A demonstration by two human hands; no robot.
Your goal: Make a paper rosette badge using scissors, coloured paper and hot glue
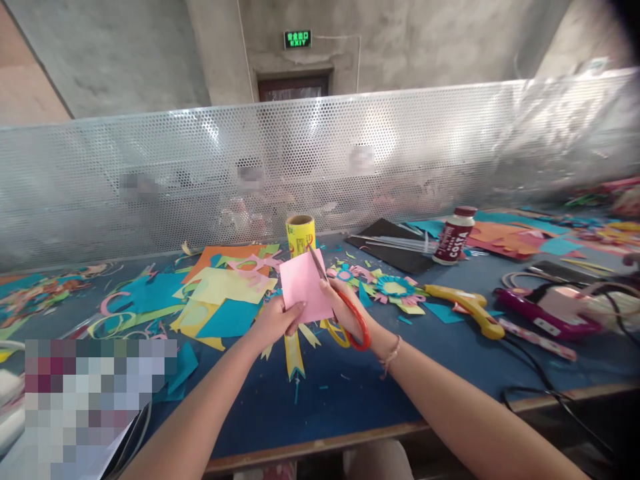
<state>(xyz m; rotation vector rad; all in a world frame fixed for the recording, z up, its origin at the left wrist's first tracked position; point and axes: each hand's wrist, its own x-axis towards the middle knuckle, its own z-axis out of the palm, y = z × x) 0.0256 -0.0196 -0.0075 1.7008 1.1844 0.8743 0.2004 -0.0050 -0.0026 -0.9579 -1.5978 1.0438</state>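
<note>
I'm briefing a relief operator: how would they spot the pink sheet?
On the blue table, find the yellow roll near the perforated screen. Just in front, the left hand grips the pink sheet by its lower-left corner. Unlike the papers lying nearby, it is held up, with scissors at its right edge.

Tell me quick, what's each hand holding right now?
Left hand: closed, holding the pink paper.
Right hand: closed, holding the scissors.
</note>
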